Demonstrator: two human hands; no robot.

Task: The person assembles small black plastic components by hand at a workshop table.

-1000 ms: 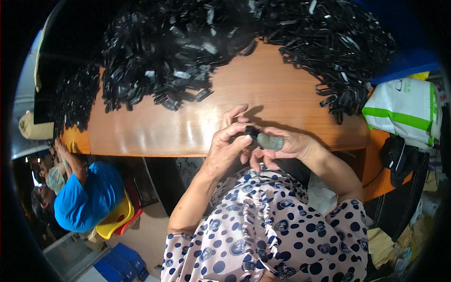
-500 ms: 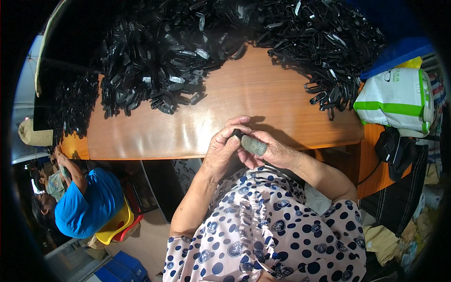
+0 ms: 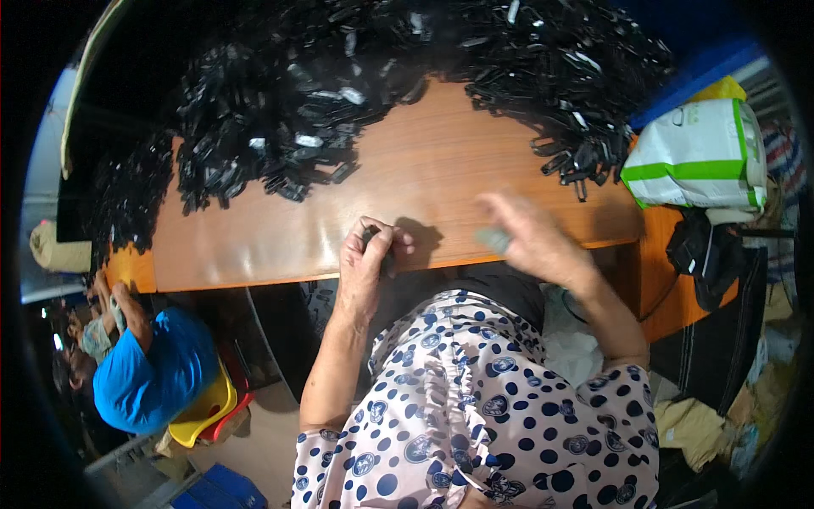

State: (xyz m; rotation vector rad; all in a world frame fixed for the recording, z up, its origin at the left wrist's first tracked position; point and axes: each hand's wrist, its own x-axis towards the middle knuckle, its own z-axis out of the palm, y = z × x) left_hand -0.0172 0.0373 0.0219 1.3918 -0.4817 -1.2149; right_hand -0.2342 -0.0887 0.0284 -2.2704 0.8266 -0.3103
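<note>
My left hand (image 3: 365, 263) is closed in a loose fist just over the near edge of the wooden table (image 3: 407, 187). A small black plastic piece (image 3: 388, 262) shows at its fingers, mostly hidden by them. To the right, my right hand (image 3: 536, 242) hovers over the table, smeared by motion. Its thumb wears a grey-green knitted finger sleeve (image 3: 493, 240), and the thumb and forefinger stand apart with nothing visible between them. Beyond both hands, similar-looking small black plastic parts lie in a large left heap (image 3: 280, 127) and a right heap (image 3: 568, 93).
A white and green bag (image 3: 691, 161) stands at the table's right end, with a black object and cable (image 3: 708, 259) below it. At the left, a person in a blue shirt (image 3: 157, 369) sits on a yellow chair (image 3: 208, 407). A blue crate (image 3: 220, 488) is on the floor.
My hands, together around a black piece before, have separated. The left moved slightly left with the piece; the right swung away to the right. The whole view shifted a little.
</note>
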